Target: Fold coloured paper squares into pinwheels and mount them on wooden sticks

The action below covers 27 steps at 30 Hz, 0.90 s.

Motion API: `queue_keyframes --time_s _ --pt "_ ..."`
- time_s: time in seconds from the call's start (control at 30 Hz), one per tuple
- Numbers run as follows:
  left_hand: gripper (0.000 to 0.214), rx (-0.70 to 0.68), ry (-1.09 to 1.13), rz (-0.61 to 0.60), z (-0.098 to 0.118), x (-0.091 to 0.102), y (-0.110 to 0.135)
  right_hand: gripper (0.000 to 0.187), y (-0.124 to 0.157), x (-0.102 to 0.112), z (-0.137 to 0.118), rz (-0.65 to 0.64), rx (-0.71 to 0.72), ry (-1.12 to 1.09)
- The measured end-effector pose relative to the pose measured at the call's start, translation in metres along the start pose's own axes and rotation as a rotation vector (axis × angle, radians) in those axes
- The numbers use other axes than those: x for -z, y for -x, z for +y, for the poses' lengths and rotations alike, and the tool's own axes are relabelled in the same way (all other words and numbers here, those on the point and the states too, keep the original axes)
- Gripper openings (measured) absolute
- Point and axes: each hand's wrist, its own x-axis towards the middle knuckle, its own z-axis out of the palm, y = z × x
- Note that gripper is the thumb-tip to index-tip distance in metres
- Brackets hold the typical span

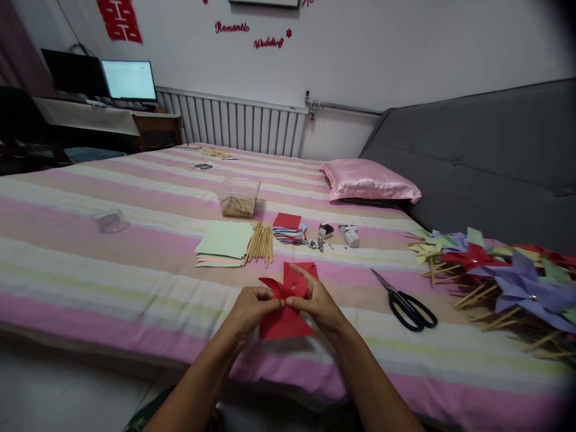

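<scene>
Both your hands are on the curled sheet of bright red paper [282,327], just above the pink-and-cream striped bed cover [148,276]!

Out on the left sits a clear plastic dome-like piece [111,222], then a stack of pale green paper squares [225,239], with a clear plastic box of short wooden sticks [238,198] behind it; your left hand [252,305] pinches the red paper near its centre, nearer to you than a loose bundle of thin wooden sticks [261,243]; your right hand [317,299] is clamped there too, thumb at the middle, forefinger stretched out; beyond lies a small stack of coloured squares topped in red [288,222], then black-handled scissors [409,309] lie with blades together, and at far right multicoloured paper pinwheels on sticks [524,288] pile up.
</scene>
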Motion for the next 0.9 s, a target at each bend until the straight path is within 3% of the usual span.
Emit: queue_keyframes --time_s 0.23,0.5,0.6,0.73,0.8,0.9 --pt "0.022 -0.013 0.179 0.124 0.005 -0.001 -0.001 0.074 -0.007 -0.004 0.002 0.05 0.01 -0.156" --pt "0.021 -0.001 0.204 0.134 0.005 -0.002 -0.001 0.055 -0.009 -0.002 0.004 0.153 0.152 0.045" --pt "0.018 0.014 0.247 0.187 0.002 0.002 -0.006 0.051 -0.006 -0.004 0.001 0.238 0.294 0.178" --pt "0.015 0.06 0.392 0.219 0.0 0.014 -0.013 0.028 0.003 -0.008 -0.003 0.36 0.557 0.466" --pt "0.017 0.102 0.461 0.231 0.001 0.018 -0.015 0.021 0.007 -0.011 -0.002 0.277 0.574 0.555" --pt "0.018 0.131 0.505 0.225 0.002 0.02 -0.015 0.027 0.011 -0.014 0.004 0.043 0.503 0.623"
